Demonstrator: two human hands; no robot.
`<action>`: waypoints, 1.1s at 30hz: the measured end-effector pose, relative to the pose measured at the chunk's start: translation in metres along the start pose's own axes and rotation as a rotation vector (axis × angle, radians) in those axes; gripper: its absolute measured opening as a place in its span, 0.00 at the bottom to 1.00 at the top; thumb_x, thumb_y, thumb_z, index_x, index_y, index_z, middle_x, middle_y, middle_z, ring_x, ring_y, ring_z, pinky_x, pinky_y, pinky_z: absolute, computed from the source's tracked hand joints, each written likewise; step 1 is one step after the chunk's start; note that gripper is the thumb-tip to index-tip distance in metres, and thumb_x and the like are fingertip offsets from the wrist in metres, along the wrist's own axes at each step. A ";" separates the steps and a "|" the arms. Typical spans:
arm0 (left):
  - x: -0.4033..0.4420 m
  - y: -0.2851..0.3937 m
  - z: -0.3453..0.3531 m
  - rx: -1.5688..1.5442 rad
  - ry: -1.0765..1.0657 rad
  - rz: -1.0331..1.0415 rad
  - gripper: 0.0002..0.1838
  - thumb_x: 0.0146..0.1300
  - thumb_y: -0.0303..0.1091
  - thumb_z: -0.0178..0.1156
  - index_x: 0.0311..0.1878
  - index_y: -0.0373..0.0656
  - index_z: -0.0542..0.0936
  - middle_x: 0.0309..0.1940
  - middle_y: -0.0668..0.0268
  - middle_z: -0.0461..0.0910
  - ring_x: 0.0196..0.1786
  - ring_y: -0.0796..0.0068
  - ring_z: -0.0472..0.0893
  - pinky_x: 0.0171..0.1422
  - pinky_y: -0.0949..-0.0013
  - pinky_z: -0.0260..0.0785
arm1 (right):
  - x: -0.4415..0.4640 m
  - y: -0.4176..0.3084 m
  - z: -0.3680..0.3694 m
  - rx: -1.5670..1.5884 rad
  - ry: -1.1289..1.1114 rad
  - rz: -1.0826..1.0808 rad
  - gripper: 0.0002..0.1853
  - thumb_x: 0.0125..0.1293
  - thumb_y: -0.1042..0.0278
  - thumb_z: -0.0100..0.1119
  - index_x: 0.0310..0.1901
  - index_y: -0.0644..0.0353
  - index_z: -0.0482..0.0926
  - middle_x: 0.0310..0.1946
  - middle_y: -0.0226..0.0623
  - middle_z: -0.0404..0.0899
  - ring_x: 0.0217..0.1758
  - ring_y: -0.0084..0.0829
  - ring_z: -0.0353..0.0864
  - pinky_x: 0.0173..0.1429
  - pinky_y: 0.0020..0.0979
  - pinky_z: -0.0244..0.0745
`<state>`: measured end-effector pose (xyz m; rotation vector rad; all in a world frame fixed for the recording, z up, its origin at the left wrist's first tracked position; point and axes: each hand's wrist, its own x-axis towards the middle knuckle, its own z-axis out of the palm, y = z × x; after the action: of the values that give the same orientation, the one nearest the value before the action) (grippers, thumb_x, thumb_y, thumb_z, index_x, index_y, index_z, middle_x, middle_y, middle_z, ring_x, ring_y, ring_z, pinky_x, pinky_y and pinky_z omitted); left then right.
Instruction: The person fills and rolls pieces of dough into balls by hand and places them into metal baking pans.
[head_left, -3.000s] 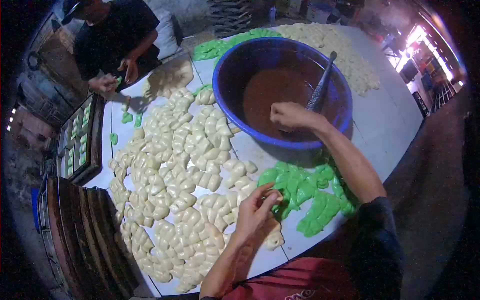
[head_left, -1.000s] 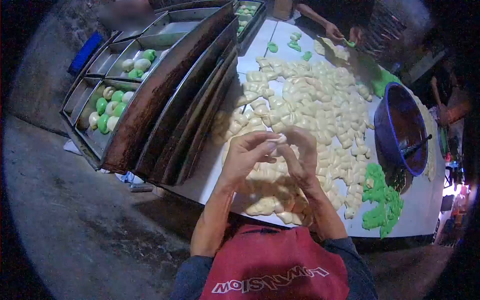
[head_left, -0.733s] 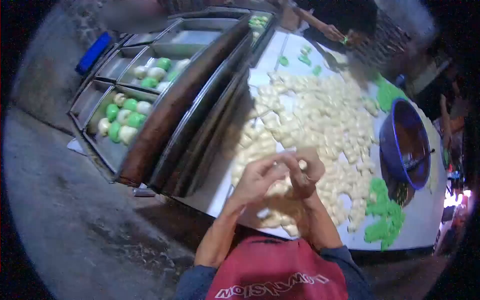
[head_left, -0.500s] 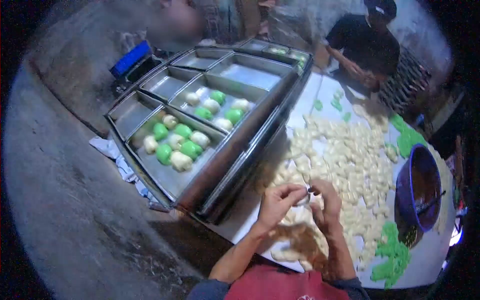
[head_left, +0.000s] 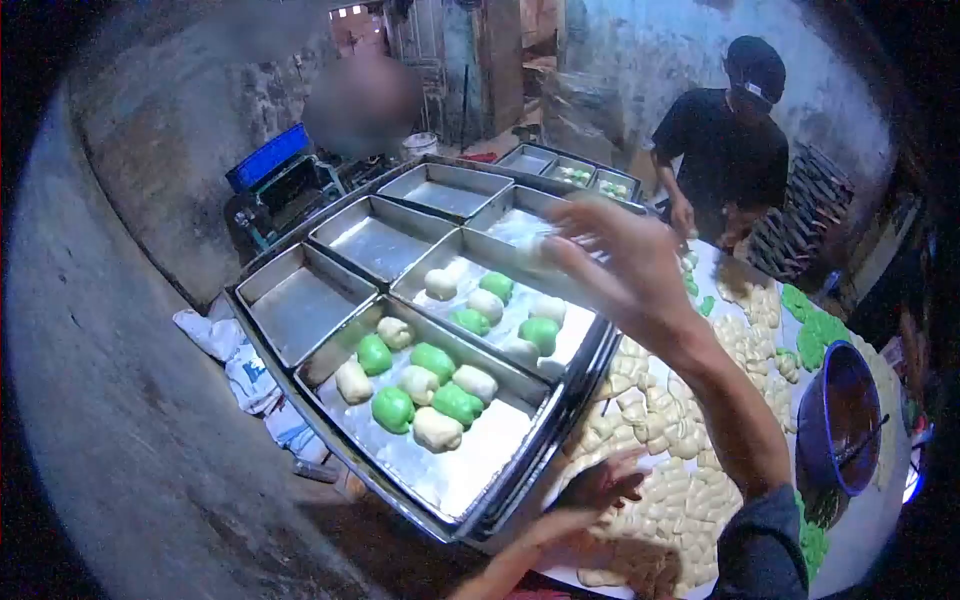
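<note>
My right hand (head_left: 625,262) is raised over the right side of the metal trays, smeared by motion, with a pale dough ball (head_left: 540,255) at its fingertips. Low beside the tray edge, my left hand (head_left: 603,482) has its fingers apart over the cream dough pieces (head_left: 690,510) and holds nothing visible. The front tray (head_left: 480,470) contains several green and cream dough balls (head_left: 420,383). Behind it, another tray (head_left: 400,285) holds more balls in the same two colours.
A blue basin (head_left: 820,420) of brown filling stands at the right with a utensil in it. Green dough (head_left: 815,325) lies behind it. A person (head_left: 725,150) in dark clothes is across the table. Cloths (head_left: 245,375) lie left of the tray stack.
My hands have separated; the right has risen over the trays with the dough ball, while the left has opened lower down. The view has turned towards the trays.
</note>
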<state>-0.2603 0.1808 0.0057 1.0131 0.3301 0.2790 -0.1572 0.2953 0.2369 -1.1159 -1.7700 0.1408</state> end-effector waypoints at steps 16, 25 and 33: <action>-0.044 -0.056 -0.009 -0.010 0.128 -0.065 0.26 0.65 0.24 0.51 0.68 0.43 0.66 0.44 0.67 0.80 0.42 0.80 0.78 0.46 0.75 0.72 | 0.078 0.046 0.101 -0.812 -0.499 -0.201 0.10 0.55 0.60 0.61 0.27 0.58 0.82 0.23 0.45 0.81 0.29 0.45 0.82 0.62 0.51 0.65; -0.043 -0.063 -0.011 -0.058 0.135 -0.022 0.23 0.70 0.31 0.53 0.67 0.47 0.68 0.47 0.66 0.80 0.45 0.81 0.78 0.49 0.78 0.70 | 0.072 0.034 0.124 -0.645 -0.779 -0.007 0.12 0.57 0.61 0.59 0.33 0.61 0.83 0.28 0.49 0.82 0.33 0.49 0.83 0.40 0.45 0.78; -0.051 -0.064 -0.016 0.036 0.101 -0.072 0.26 0.69 0.28 0.54 0.69 0.46 0.63 0.45 0.67 0.78 0.46 0.77 0.77 0.50 0.73 0.71 | 0.061 0.032 0.132 -0.440 -0.750 -0.293 0.08 0.50 0.68 0.58 0.30 0.62 0.81 0.25 0.52 0.81 0.33 0.53 0.83 0.35 0.48 0.79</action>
<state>-0.3082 0.1423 -0.0503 1.0227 0.4639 0.2599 -0.2451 0.4072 0.1951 -1.1726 -2.7131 -0.0204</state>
